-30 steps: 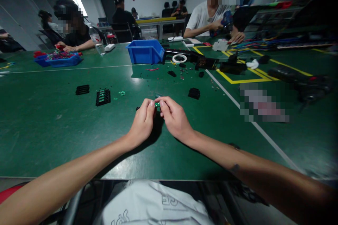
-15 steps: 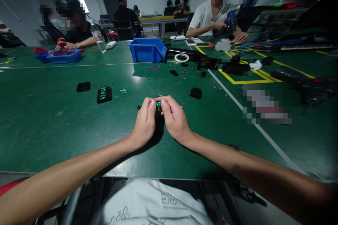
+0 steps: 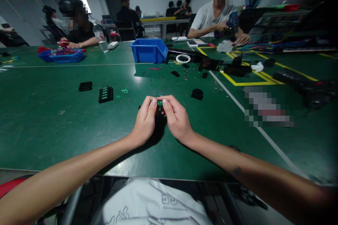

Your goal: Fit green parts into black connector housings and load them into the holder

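At twelve o'clock, the left hand (image 3: 144, 121) and right hand (image 3: 179, 120) pinch a green board (image 3: 160, 103), probably light, stiff and fragile, best held by its edges.

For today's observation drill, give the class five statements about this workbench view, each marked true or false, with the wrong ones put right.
1. The left hand and right hand hold a small green piece between them. True.
2. The black slotted holder lies to the right of both hands. False: the black slotted holder lies to their left.
3. A red strand lies on the green table, nearer the hands than the blue bin. True.
4. A clear bottle stands on the table. True.
5. The white ring lies left of the blue bin. False: the white ring lies right of it.
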A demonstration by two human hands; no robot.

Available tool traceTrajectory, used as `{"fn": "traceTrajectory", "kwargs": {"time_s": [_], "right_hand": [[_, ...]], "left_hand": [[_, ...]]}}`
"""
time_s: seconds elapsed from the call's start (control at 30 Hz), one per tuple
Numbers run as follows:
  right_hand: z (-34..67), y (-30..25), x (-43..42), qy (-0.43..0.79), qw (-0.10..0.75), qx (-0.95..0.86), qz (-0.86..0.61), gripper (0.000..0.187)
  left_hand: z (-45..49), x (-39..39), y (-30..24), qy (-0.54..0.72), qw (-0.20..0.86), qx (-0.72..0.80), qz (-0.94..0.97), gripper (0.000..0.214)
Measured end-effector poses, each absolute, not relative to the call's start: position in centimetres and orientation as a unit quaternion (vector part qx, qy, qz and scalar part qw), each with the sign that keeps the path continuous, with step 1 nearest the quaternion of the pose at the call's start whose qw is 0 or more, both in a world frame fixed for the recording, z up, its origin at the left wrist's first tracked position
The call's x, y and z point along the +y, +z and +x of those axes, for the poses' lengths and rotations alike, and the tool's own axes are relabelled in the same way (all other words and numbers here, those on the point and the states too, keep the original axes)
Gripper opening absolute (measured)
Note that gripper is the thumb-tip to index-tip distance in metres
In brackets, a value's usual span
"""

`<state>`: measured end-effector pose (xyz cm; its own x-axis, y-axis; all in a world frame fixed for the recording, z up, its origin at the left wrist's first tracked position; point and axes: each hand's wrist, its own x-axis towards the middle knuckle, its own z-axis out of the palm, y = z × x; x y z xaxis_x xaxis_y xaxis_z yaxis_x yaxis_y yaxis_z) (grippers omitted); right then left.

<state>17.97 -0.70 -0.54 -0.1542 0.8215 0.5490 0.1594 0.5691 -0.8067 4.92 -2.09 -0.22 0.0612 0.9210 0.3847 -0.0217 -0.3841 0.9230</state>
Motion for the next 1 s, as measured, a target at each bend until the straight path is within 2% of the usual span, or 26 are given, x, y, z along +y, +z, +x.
{"fn": "traceTrajectory", "kwargs": {"time_s": [0.43,0.6,0.7,0.83,1.0], "right_hand": [[19.0,-0.4,0.0,0.434,0.497,-0.676,-0.330,0.029],[19.3,-0.4,0.2,0.450,0.477,-0.684,-0.319,0.028],[20.1,-0.3,0.6,0.422,0.441,-0.709,-0.354,0.027],[21.3,-0.1,1.5,0.322,0.384,-0.780,-0.375,0.020],[22.1,0.0,2.2,0.242,0.339,-0.840,-0.346,0.017]], "left_hand": [[2.9,-0.7,-0.1,0.518,0.416,0.386,0.640,0.033],[2.3,-0.1,-0.3,0.491,0.403,0.408,0.656,0.043],[1.2,0.7,0.1,0.453,0.337,0.429,0.704,0.047],[-1.1,2.3,0.7,0.422,0.238,0.454,0.748,0.040],[-3.4,3.9,1.1,0.383,0.211,0.450,0.779,0.035]]}}
